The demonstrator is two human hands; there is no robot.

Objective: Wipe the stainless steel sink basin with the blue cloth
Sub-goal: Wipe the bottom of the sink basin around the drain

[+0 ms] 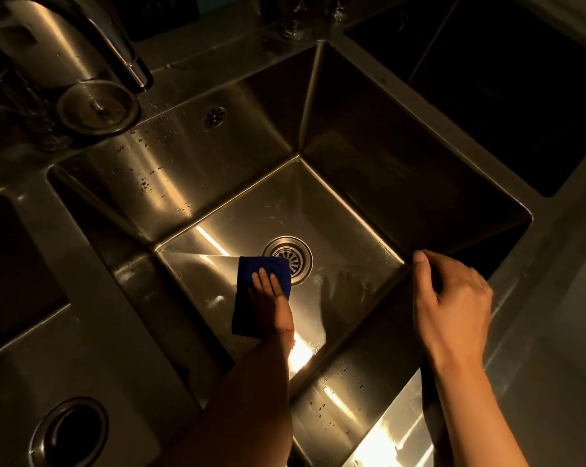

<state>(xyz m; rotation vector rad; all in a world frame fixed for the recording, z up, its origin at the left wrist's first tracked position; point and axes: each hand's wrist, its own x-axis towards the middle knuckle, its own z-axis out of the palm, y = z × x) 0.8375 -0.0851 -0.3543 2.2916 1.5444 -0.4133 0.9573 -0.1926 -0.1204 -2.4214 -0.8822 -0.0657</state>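
pressing my left hand [272,299] flat, fingers straight, on the blue cloth [251,298], i hold it against the floor of the sink basin [335,210], just beside the round ribbed drain [288,258]. my right hand [451,298] rests on the basin's near-right rim, fingers loosely curled, holding nothing. the cloth looks folded and soft; the square, brushed-steel basin carries droplets on its walls.
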